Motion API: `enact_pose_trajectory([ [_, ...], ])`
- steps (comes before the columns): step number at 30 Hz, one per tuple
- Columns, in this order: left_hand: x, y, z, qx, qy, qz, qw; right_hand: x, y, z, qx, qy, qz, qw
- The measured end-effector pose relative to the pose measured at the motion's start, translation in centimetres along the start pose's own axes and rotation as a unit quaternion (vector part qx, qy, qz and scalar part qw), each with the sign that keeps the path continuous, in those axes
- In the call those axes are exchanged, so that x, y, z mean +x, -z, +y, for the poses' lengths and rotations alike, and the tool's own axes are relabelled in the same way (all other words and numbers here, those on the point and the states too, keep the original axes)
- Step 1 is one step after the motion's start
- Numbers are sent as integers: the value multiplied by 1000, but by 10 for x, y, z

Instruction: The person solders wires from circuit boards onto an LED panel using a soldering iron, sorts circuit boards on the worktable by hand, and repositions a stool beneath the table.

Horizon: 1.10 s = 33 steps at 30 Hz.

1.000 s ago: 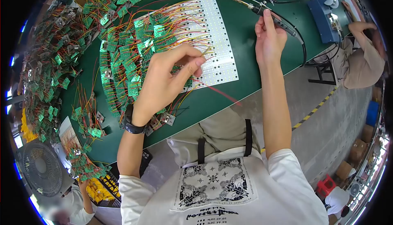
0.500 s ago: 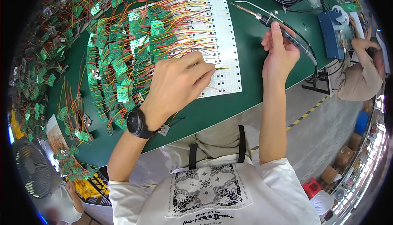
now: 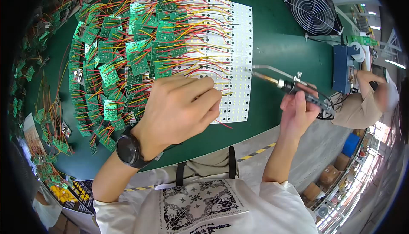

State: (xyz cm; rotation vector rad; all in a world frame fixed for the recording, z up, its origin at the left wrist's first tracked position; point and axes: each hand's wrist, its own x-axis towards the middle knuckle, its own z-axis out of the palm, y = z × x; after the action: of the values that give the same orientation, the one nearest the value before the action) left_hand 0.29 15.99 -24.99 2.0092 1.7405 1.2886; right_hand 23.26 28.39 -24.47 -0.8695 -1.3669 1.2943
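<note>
My left hand (image 3: 183, 108), a black watch (image 3: 128, 149) on its wrist, is over the lower part of the white LED panel (image 3: 239, 63). Its fingers pinch a thin wire, whose short tip (image 3: 228, 93) shows past the fingertips. Rows of green circuit boards (image 3: 138, 57) with red, yellow and black wires lie across the panel's left side. In my right hand (image 3: 300, 110) is a soldering iron (image 3: 294, 87) with a curved metal tube alongside, its tip pointing left near the panel's right edge.
A black fan (image 3: 313, 11) stands at the upper right, beside a blue station box (image 3: 342, 68). More boards (image 3: 55, 136) are heaped at the left. A person (image 3: 362, 102) sits at the right, and part of another is at lower left.
The view has shifted, putting the panel lower. My left hand has turned more palm-down over the panel. The soldering iron has come down closer to the panel's right edge.
</note>
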Motion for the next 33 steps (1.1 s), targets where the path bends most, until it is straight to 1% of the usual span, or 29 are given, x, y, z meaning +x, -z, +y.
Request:
enact_pose_trajectory([
  [1,-2,-2,-2,-1,4,1,1000,-2,4,1,-1,-3,-3,1000],
  [3,-6,-8,-5,5,-17,28,999,-4,9,3,3,-20,-72,997],
  [4,-6,-8,-5,4,-14,28,1000,-4,10,4,-6,-30,-77,997],
  [7,-4,-3,-2,13,-9,12,1000,-2,18,8,9,-32,-106,994],
  [9,-3,1,-2,40,-11,-30,999,-4,23,14,22,-25,-114,993],
  [10,-2,2,-1,40,-10,-32,999,-5,24,17,35,-17,-121,992],
  [13,-3,2,1,33,19,-46,998,-7,24,16,22,-20,-119,992],
  [16,-3,-1,-4,14,15,-40,999,-6,27,16,29,-30,-133,990],
  [18,-5,-2,-8,10,-15,-22,1000,-7,28,18,26,-30,-132,990],
  [21,-4,-3,-7,-5,-9,-12,1000,-6,28,18,15,-29,-144,989],
  [25,-3,-2,-6,-4,1,-24,1000,-5,28,17,3,-32,-163,986],
  [27,-4,-4,-8,-8,-10,-2,1000,-5,25,15,2,-32,-161,986],
  [33,-5,-3,-7,-5,-3,-6,1000,-6,24,16,-9,-32,-154,987],
])
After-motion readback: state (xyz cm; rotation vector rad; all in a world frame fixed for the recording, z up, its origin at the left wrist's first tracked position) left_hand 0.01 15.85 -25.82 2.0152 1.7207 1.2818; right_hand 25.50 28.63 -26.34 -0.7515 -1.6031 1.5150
